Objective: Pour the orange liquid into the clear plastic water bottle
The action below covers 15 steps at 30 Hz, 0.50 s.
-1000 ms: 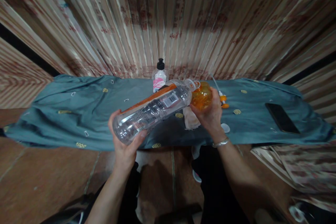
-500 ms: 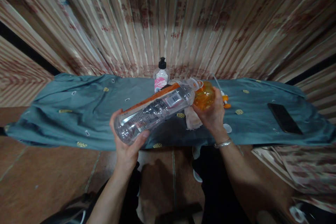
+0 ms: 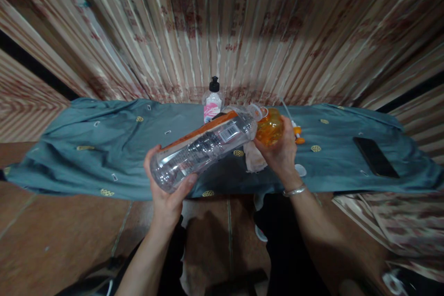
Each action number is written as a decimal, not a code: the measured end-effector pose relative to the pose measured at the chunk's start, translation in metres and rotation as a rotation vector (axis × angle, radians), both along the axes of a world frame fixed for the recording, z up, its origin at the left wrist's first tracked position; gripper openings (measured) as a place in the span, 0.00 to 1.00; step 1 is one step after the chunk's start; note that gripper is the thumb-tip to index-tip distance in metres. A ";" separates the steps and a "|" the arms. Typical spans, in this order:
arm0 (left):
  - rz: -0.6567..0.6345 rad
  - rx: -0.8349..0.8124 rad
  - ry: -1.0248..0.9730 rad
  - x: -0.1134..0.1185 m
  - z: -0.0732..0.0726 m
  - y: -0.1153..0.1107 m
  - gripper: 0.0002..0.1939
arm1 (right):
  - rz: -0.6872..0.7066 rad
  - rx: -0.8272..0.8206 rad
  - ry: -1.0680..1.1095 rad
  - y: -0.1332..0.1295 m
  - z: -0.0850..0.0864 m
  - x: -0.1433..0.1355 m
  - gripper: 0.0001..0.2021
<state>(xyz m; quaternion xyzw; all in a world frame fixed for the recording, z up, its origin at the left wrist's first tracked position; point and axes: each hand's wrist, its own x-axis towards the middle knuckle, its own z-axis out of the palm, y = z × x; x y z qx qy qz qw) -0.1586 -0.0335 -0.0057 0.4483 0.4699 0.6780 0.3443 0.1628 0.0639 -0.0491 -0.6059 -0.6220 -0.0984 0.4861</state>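
My left hand (image 3: pixel 169 192) is closed round the base of a large clear plastic bottle (image 3: pixel 208 145) with an orange-edged label. The bottle lies tilted in the air, its neck up and to the right. In my right hand (image 3: pixel 279 148) is a smaller orange see-through bottle (image 3: pixel 269 126), gripped round its side. The two bottle mouths meet or overlap; I cannot tell whether they touch. Any liquid passing between them cannot be made out. Beyond my right fingers lies an orange and white spray pump head (image 3: pixel 298 135) with a thin tube.
A pump-style bottle with a black cap (image 3: pixel 214 84) and pink label stands at the back. A pale cloth (image 3: pixel 255 158) lies under the bottles. Near my right wrist is a white round lid (image 3: pixel 300 170). A black phone (image 3: pixel 376 157) rests on the green tablecloth (image 3: pixel 114 148). Behind hangs a pleated curtain (image 3: pixel 229 27).
Almost nothing differs. Both hands keep the same hold on the bottles, and the view has shifted very slightly.
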 end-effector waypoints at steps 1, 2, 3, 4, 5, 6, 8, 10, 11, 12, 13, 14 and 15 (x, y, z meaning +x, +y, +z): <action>-0.008 -0.002 0.000 0.000 0.000 0.000 0.53 | -0.003 0.001 0.000 0.000 0.000 0.000 0.49; -0.013 -0.004 -0.003 -0.001 0.000 0.000 0.53 | -0.007 0.000 0.000 0.000 0.000 0.000 0.49; -0.018 -0.007 -0.006 -0.002 -0.001 0.000 0.54 | -0.009 0.001 -0.001 0.000 0.000 0.000 0.49; -0.018 -0.009 -0.011 -0.003 -0.001 0.001 0.54 | -0.011 0.004 -0.003 0.000 0.000 0.000 0.49; -0.013 -0.011 -0.016 -0.004 -0.002 0.001 0.54 | -0.011 0.007 -0.005 0.000 -0.001 0.000 0.49; -0.011 -0.017 -0.016 -0.006 -0.003 0.000 0.55 | -0.010 0.009 -0.006 0.000 -0.001 0.000 0.49; -0.014 -0.029 -0.009 -0.007 -0.003 0.000 0.55 | -0.009 0.002 -0.004 0.000 -0.001 0.000 0.50; -0.015 -0.038 0.003 -0.007 -0.003 0.000 0.55 | -0.006 -0.017 0.007 0.000 -0.001 0.000 0.50; -0.004 -0.034 0.001 -0.006 -0.003 0.000 0.55 | -0.003 -0.024 0.012 0.000 -0.001 0.000 0.50; 0.001 -0.030 -0.001 -0.005 -0.003 0.000 0.55 | 0.003 -0.026 0.016 0.000 -0.001 0.001 0.50; 0.005 -0.027 -0.005 -0.005 -0.002 0.000 0.54 | 0.010 -0.022 0.017 0.000 -0.001 0.001 0.51; -0.004 -0.029 -0.005 -0.004 -0.002 0.000 0.54 | 0.017 -0.015 0.016 0.000 -0.001 0.001 0.51; -0.016 -0.030 -0.005 -0.004 -0.001 0.000 0.54 | 0.020 -0.007 0.012 0.000 -0.002 0.001 0.52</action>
